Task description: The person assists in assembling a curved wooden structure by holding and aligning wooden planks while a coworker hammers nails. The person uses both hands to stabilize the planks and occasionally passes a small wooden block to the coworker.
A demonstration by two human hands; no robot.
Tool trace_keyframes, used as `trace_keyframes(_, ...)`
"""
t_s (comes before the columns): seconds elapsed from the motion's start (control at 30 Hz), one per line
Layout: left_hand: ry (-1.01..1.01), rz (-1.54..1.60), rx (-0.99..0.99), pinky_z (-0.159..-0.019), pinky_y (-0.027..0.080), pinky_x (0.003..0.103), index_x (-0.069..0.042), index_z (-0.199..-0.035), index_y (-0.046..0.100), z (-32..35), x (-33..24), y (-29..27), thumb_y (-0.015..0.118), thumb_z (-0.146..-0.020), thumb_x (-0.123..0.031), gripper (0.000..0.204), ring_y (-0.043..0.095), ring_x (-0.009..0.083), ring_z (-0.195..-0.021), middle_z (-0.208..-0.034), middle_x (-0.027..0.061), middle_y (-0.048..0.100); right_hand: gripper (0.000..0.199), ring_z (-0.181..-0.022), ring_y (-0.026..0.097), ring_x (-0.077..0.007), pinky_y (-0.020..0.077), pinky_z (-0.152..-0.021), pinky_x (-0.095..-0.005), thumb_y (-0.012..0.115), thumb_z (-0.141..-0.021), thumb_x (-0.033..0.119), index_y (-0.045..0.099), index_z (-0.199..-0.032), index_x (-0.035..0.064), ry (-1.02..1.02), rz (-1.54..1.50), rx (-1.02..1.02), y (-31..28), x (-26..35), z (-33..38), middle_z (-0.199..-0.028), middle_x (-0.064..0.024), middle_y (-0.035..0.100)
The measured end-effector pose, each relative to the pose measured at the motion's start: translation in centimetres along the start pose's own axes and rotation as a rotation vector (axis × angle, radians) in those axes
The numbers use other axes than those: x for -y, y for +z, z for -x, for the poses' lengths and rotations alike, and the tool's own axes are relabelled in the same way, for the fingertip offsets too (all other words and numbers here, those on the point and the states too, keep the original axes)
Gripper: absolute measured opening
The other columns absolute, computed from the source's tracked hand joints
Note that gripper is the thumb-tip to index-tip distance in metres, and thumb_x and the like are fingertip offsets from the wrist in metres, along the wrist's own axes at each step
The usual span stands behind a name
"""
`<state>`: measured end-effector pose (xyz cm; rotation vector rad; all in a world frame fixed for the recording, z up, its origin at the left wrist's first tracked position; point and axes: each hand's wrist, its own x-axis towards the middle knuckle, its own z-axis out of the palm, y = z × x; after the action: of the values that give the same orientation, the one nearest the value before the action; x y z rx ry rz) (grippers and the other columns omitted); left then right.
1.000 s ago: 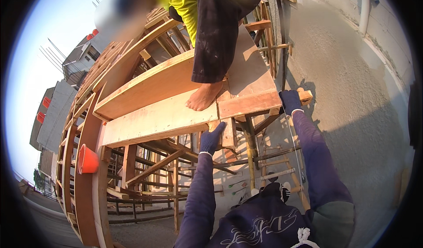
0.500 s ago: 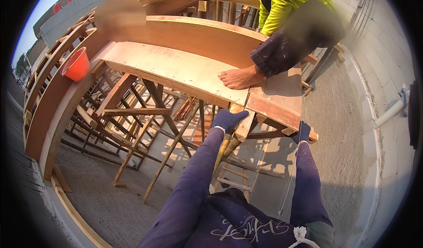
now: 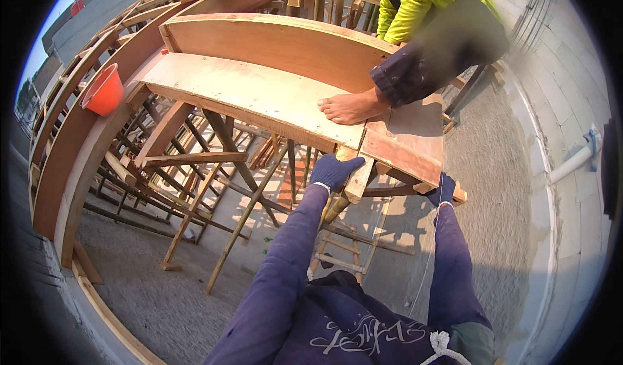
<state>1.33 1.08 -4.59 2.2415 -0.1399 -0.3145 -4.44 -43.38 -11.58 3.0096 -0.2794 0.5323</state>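
My left hand, in a dark blue glove, grips the end of a wooden beam below the plywood formwork. Its thumb lies toward the beam and its other fingers are partly hidden. Farther right, my right hand, gloved alike, is closed round a protruding timber end under the formwork corner. Between them, a reddish board forms the near edge of the raised platform. A thin string hangs down beside my right forearm.
A co-worker's bare foot stands on the plywood deck. An orange bucket sits at the left on the formwork. Bamboo props and a ladder stand below. A block wall with a white pipe rises at right.
My view has shifted slightly, so the bucket and formwork appear a little farther left and higher. Both hands keep their places on the timber. The co-worker's foot stays on the deck.
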Motion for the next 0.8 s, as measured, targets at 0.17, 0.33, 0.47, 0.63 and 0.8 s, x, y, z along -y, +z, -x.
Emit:
trace_keyframes(0.17,-0.108,0.074,0.032,-0.091,0.056,0.046,0.01,-0.103,0.074,1.9,-2.9,-2.1,0.074,-0.074,-0.075,0.09,0.072,0.043,-0.103,-0.104,0.0346,0.072,0.05,-0.087,0.072,-0.0373,0.0543,-0.078,-0.0463,0.09,-0.062,0.042,0.071,-0.095,0.0094,0.012,-0.016,0.005,-0.8,0.4,0.3,-0.088,-0.0164,0.073)
trace_keyframes(0.33,0.094,-0.017,-0.002,-0.089,0.056,0.047,0.006,-0.103,0.076,0.4,-0.1,-0.6,0.072,-0.077,-0.073,0.084,0.072,0.0433,-0.101,-0.102,0.0322,0.073,0.049,-0.085,0.072,-0.0377,0.0543,-0.078,-0.0466,0.09,-0.063,0.042,0.07,-0.092,0.008,0.001,-0.058,-0.019,-2.0,1.6,-0.1,-0.086,-0.0172,0.072)
trace_keyframes(0.47,0.141,-0.066,0.01,-0.089,0.056,0.047,0.006,-0.102,0.076,1.0,-1.1,-1.1,0.071,-0.079,-0.074,0.083,0.072,0.0432,-0.1,-0.102,0.032,0.073,0.046,-0.083,0.071,-0.0387,0.0534,-0.076,-0.0473,0.088,-0.065,0.039,0.068,-0.092,0.0075,0.015,-0.049,0.043,-1.8,1.8,0.2,-0.084,-0.018,0.07)
trace_keyframes(0.63,0.19,-0.105,-0.048,-0.083,0.056,0.05,-0.006,-0.101,0.079,0.0,0.7,0.3,0.064,-0.085,-0.073,0.07,0.072,0.0444,-0.093,-0.095,0.0293,0.074,0.059,-0.084,0.072,-0.0387,0.0555,-0.077,-0.0477,0.093,-0.055,0.043,0.069,-0.095,0.0071,0.038,-0.017,-0.022,0.3,-0.2,0.1,-0.086,-0.0175,0.073)
trace_keyframes(0.8,0.506,-0.564,-0.078,-0.072,0.057,0.046,-0.038,-0.131,0.066,1.2,0.2,-0.7,0.058,-0.102,-0.032,0.031,0.073,0.0389,-0.082,-0.095,0.0194,0.073,0.052,-0.082,0.072,-0.0387,0.0556,-0.076,-0.0469,0.091,-0.057,0.04,0.069,-0.091,0.008,-0.043,0.052,-0.075,-0.4,0.7,0.3,-0.085,-0.0177,0.072)
